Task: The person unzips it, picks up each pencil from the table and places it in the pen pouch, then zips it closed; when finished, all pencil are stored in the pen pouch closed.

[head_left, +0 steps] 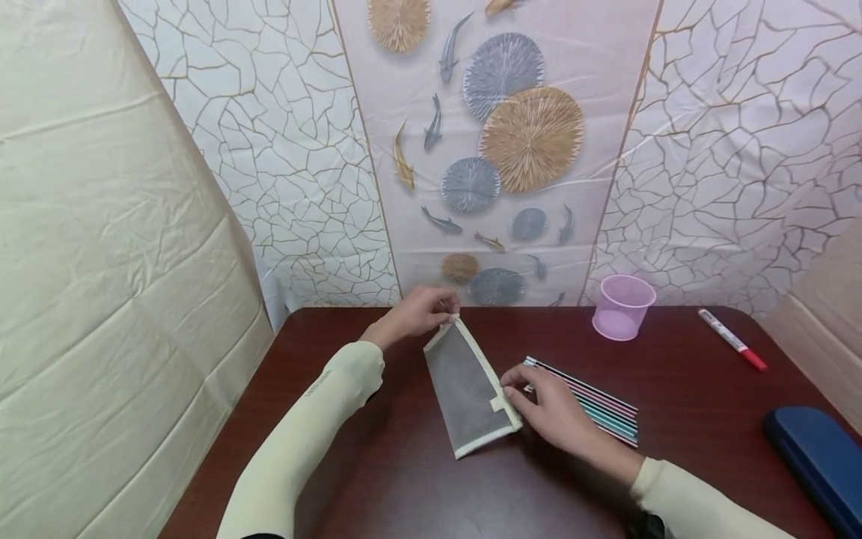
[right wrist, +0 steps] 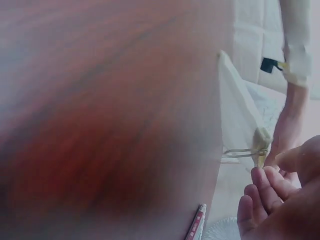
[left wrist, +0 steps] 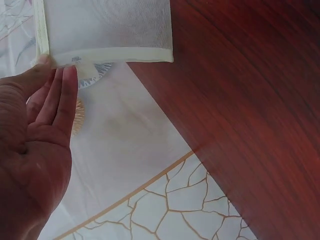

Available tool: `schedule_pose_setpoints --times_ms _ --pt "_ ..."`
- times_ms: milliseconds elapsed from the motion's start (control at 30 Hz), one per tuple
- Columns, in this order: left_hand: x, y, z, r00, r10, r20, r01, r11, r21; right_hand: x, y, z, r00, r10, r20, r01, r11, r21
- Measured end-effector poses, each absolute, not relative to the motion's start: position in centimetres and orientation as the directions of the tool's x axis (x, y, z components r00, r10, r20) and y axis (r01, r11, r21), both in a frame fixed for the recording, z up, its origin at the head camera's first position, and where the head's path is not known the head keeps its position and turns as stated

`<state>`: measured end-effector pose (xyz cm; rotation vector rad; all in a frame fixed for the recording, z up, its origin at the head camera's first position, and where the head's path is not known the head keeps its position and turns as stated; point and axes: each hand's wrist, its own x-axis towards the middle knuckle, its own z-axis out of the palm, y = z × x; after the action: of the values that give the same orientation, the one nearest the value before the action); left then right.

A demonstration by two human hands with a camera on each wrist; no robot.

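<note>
Hanging at far left: a pale, creased cloth (head_left: 135,224), reaching down beside the table (head_left: 384,486), whose top is dark reddish brown.
Left sleeve (head_left: 303,434): cream, coming in from the bottom edge, with small lettering along the forearm.
Left hand (head_left: 414,311): thumb and fingertips drawn together, pinching the far corner of the pouch (head_left: 465,389); in the left wrist view several fingers lie side by side, only slightly bent.
Pouch: grey see-through mesh with cream edging, held between the two hands over the middle of the table, slanting from far left to near right. A small cream tab (head_left: 497,404) shows near its right end. I cannot tell whether its lower edge touches the wood.
Back cloth (head_left: 417,247): behind the table, printed with fish and round shapes, cracked-line patterns on either side.
Right hand (head_left: 551,412): thumb and fingers brought together, pinching the pouch's edge near its closer end; in the right wrist view a thin loop (right wrist: 242,151) shows just beside the fingertips.
Pencils (head_left: 611,421): a slanting row on the table, partly hidden by the right hand.
Cup (head_left: 621,318): pink, upright near the back edge.
Marker (head_left: 730,338): white with a red cap, lying right of the cup.
Case (head_left: 815,468): dark blue, at the table's right edge.
</note>
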<state>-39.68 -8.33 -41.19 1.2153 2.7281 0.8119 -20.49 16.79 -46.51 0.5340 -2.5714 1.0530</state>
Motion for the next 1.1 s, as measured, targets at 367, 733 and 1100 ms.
schedule_pose_setpoints --times_ms 367,733,1100 --pt "-39.0 -8.6 -41.8 -0.711 0.681 0.173 0.638 0.523 0.565 -23.3 16.5 -46.5 -0.995 -0.072 0.064 -0.091 0.494 -0.864" --pt "-37.0 -7.3 -42.5 -0.761 0.584 0.283 0.635 0.58 0.51 -23.3 16.1 -46.5 -0.981 -0.162 -0.11 0.074 0.213 -0.974" --pt "-29.7 -5.4 -42.7 -0.799 0.497 0.338 0.597 0.591 0.543 -23.4 16.0 -46.4 -0.973 -0.147 -0.179 0.165 0.107 -0.981"
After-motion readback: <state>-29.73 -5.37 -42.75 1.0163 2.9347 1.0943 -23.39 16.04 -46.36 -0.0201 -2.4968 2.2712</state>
